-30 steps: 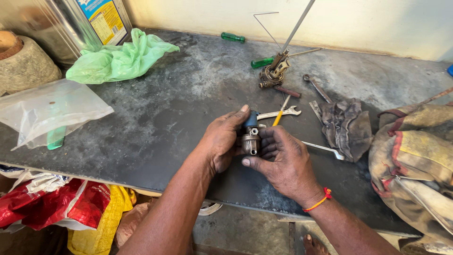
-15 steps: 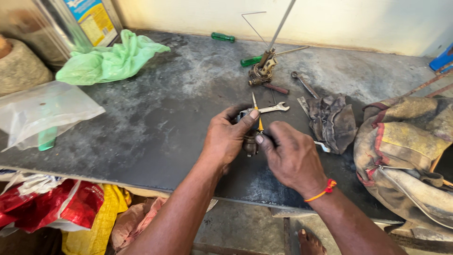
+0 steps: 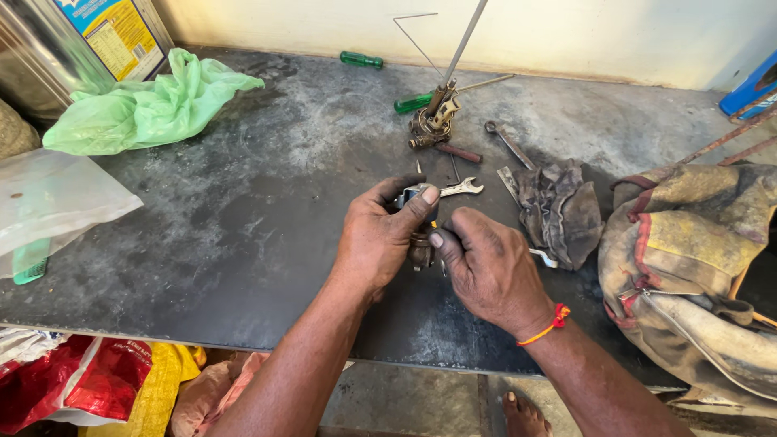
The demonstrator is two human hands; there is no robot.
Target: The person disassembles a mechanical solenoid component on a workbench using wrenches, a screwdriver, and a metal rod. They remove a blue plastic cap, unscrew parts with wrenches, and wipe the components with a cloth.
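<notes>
My left hand (image 3: 379,236) and my right hand (image 3: 488,269) meet over the middle of a dark, worn workbench (image 3: 218,235). Between them they grip a small metal part (image 3: 418,243), greyish and brass-coloured, mostly hidden by my fingers. The left thumb presses on its top; the right thumb and fingers pinch its right side. An orange thread band (image 3: 544,327) circles my right wrist. A small open-ended spanner (image 3: 458,188) lies just beyond my hands.
A dirty grey rag (image 3: 561,209) and a worn canvas bag (image 3: 692,267) lie right. Farther back: a brass fitting with a rod (image 3: 433,121), a ring spanner (image 3: 508,143), two green-handled screwdrivers (image 3: 362,59). Left: green plastic bag (image 3: 137,105), clear bag (image 3: 48,202), metal tin (image 3: 73,40).
Both hands stay closed around the small part and have shifted their grip slightly. A yellow-handled tool seen by the hands earlier is now almost hidden. The view has drifted a little.
</notes>
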